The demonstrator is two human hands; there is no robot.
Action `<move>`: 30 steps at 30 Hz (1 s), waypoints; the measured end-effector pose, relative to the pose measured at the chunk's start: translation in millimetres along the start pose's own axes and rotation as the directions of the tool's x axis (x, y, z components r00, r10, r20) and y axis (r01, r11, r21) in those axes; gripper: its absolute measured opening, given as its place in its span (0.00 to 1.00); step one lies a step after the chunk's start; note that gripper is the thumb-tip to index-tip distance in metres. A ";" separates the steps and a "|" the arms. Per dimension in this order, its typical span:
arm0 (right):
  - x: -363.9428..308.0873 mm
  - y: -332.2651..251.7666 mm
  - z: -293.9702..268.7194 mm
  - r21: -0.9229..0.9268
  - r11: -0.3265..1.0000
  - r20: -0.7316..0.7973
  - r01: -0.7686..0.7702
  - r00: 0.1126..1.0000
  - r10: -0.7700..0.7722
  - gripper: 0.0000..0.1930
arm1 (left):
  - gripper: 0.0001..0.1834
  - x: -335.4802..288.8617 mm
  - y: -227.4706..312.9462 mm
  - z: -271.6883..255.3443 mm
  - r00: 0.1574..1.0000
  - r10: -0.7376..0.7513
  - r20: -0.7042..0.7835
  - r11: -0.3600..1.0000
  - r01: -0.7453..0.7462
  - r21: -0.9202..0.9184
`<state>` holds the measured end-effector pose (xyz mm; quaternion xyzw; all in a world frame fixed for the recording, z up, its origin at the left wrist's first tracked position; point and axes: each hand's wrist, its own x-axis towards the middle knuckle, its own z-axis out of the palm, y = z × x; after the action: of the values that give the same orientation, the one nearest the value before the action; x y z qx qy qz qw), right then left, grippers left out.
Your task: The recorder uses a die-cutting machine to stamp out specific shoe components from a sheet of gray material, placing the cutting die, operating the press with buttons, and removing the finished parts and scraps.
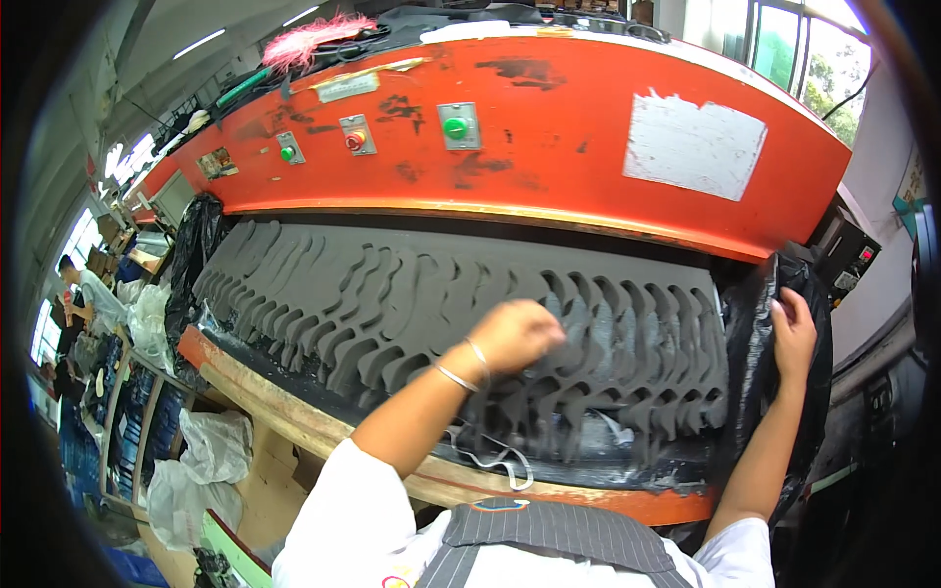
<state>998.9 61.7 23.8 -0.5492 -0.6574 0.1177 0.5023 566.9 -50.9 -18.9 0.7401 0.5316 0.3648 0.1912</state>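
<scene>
A dark grey foam-like sheet with rows of wavy cut shapes lies across the bed of the red machine. Over the sheet's middle is my left hand, its fingers curled and slightly blurred; whatever they may hold is hidden. Loose-edged grey pieces stand up along the near side, below that hand. At the right end of the bed hangs a black plastic bag. My right hand is closed on the bag's upper part, thumb toward the sheet.
The red machine front with green and red knobs rises beyond the sheet. A wooden edge runs along the near side, with a white cord loop by it. Clear plastic bags lie at lower left. A person is at far left.
</scene>
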 end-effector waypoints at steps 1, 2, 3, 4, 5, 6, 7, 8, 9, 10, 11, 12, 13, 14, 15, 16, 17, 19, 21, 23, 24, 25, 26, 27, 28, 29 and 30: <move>-9.0 -36.5 25.4 0.099 0.995 0.059 0.033 0.998 -0.039 0.18 | 0.12 -9.1 -33.5 -29.3 0.983 -0.068 -0.170 0.993 0.082 0.081; -21.4 -69.6 57.9 0.135 0.985 0.131 0.107 0.984 -0.125 0.17 | 0.11 -20.7 -72.3 -56.2 0.937 -0.118 -0.329 0.974 0.173 0.144; -36.5 -100.5 87.3 0.158 0.971 0.188 0.177 0.960 -0.206 0.17 | 0.10 -28.2 -101.6 -78.9 0.878 -0.141 -0.457 0.943 0.259 0.207; -55.3 -138.6 120.0 0.179 0.978 0.305 0.108 0.939 -0.160 0.17 | 0.10 -42.9 -137.9 -104.2 0.828 -0.202 -0.523 0.893 0.375 0.249; -72.1 -163.2 159.8 0.292 0.940 0.365 0.174 0.888 -0.278 0.17 | 0.10 -60.3 -173.6 -126.0 0.764 -0.258 -0.592 0.824 0.494 0.278; -83.9 -184.8 189.9 0.233 0.939 0.483 0.254 0.808 -0.339 0.20 | 0.13 -76.9 -203.0 -137.4 0.757 -0.265 -0.597 0.749 0.552 0.366; -95.7 -192.1 224.4 0.232 0.929 0.532 0.289 0.762 -0.370 0.22 | 0.15 -86.3 -221.8 -139.1 0.752 -0.272 -0.600 0.667 0.597 0.446; -104.9 -180.2 257.4 0.115 0.926 0.522 0.360 0.771 -0.365 0.25 | 0.15 -76.9 -221.9 -130.6 0.767 -0.266 -0.584 0.700 0.571 0.430; -110.7 -168.9 281.8 -0.005 0.907 0.512 0.422 0.780 -0.360 0.27 | 0.19 -65.7 -213.7 -123.4 0.780 -0.409 -0.475 0.621 0.619 0.482; -114.7 -173.3 301.5 -0.185 0.935 0.617 0.302 0.777 -0.129 0.30 | 0.22 -61.5 -209.2 -122.9 0.748 -0.549 -0.374 0.519 0.655 0.549; -120.9 -184.1 317.6 -0.357 0.913 0.675 0.196 0.730 0.108 0.34 | 0.22 -62.2 -210.5 -127.2 0.748 -0.549 -0.373 0.524 0.656 0.544; -123.7 -195.9 323.4 -0.366 0.910 0.673 0.196 0.730 0.114 0.34 | 0.23 -62.1 -211.7 -129.7 0.707 -0.611 -0.357 0.486 0.691 0.535; -121.9 -207.0 326.8 -0.445 0.892 0.648 0.076 0.714 0.263 0.38 | 0.25 -60.6 -212.8 -132.4 0.663 -0.668 -0.338 0.447 0.721 0.530; -119.2 -213.8 328.4 -0.520 0.853 0.609 -0.044 0.680 0.407 0.42 | 0.27 -56.2 -214.3 -136.6 0.642 -0.696 -0.322 0.441 0.736 0.514; -119.2 -215.0 329.1 -0.526 0.849 0.606 -0.049 0.679 0.414 0.42 | 0.27 -54.6 -213.9 -147.6 0.645 -0.697 -0.314 0.446 0.732 0.515; -114.5 -207.6 325.2 -0.473 0.867 0.617 -0.157 0.644 0.453 0.44 | 0.27 -47.3 -211.0 -157.7 0.630 -0.752 -0.193 0.468 0.717 0.516; -112.1 -200.3 322.9 -0.414 0.871 0.630 -0.266 0.607 0.485 0.46 | 0.27 -42.4 -208.5 -165.7 0.606 -0.792 -0.070 0.491 0.701 0.517; -114.1 -199.9 323.3 -0.373 0.875 0.635 -0.309 0.603 0.483 0.49 | 0.29 -37.3 -211.4 -173.6 0.583 -0.811 -0.047 0.497 0.728 0.472; -116.8 -216.2 319.9 -0.259 0.821 0.617 -0.509 0.567 0.546 0.52 | 0.32 -37.0 -216.5 -189.1 0.538 -0.843 -0.008 0.501 0.790 0.353; -118.8 -200.3 316.9 -0.179 0.809 0.616 -0.559 0.578 0.536 0.53 | 0.35 -36.6 -230.1 -195.3 0.514 -0.856 0.055 0.507 0.815 0.281; -120.7 -191.3 316.1 -0.047 0.752 0.628 -0.658 0.566 0.534 0.52 | 0.39 -36.0 -235.9 -194.5 0.494 -0.867 0.063 0.491 0.825 0.280; -123.3 -177.1 314.0 0.085 0.669 0.635 -0.739 0.557 0.535 0.51 | 0.41 -33.7 -232.4 -194.2 0.520 -0.851 0.072 0.518 0.810 0.275; -129.7 -158.3 315.9 0.215 0.620 0.678 -0.755 0.572 0.462 0.48 | 0.41 -31.5 -235.8 -195.0 0.512 -0.852 0.106 0.522 0.823 0.224; -140.7 -161.0 315.4 0.311 0.551 0.658 -0.774 0.594 0.463 0.46 | 0.42 -39.9 -245.9 -194.9 0.484 -0.865 0.137 0.501 0.848 0.173; -151.0 -161.6 309.9 0.433 0.481 0.638 -0.762 0.636 0.434 0.45 | 0.42 -49.5 -253.9 -189.8 0.477 -0.869 0.136 0.495 0.851 0.177; -161.8 -163.1 304.6 0.546 0.398 0.613 -0.737 0.676 0.410 0.45 | 0.43 -61.4 -261.6 -184.6 0.524 -0.851 -0.012 0.520 0.847 0.112; -168.7 -160.1 291.8 0.636 0.333 0.596 -0.697 0.717 0.362 0.42 | 0.44 -71.5 -266.0 -178.9 0.558 -0.814 -0.161 0.557 0.829 0.055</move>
<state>653.5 -23.3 -89.1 -0.3975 -0.3749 0.6687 0.5042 249.7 -39.7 -103.1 0.3941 0.8472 0.2423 0.2613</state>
